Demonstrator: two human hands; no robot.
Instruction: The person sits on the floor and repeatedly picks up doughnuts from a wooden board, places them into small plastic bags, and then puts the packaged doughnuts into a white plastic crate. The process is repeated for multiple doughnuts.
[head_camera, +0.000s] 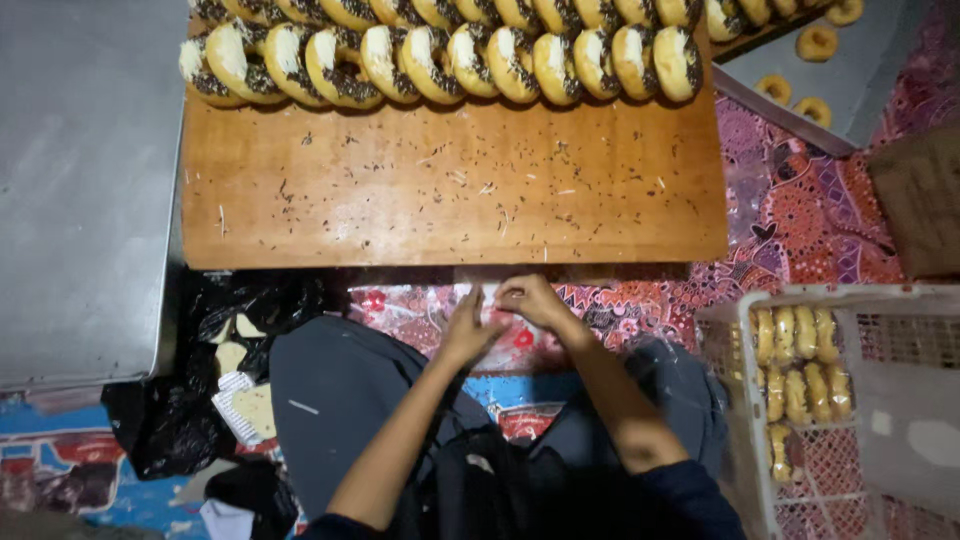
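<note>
Plenty of open room across the near half of the wooden table (450, 200), only sprinkle crumbs there, but the far edge is walled off by rows of donuts (440, 60) and a white basket (740, 420) crowds the right.

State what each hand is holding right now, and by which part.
Both the left hand and the right hand pinch something thin and clear, probably a plastic bag, near its top edge. What exactly it is cannot be told.

Both hands met just below a wooden surface (450, 200): the left hand (468, 325) and right hand (535, 300) pinched something too small to tell. Sprinkle-topped doughnuts (440, 62) lined its far edge; a white basket (740, 400) held bagged doughnuts.
</note>
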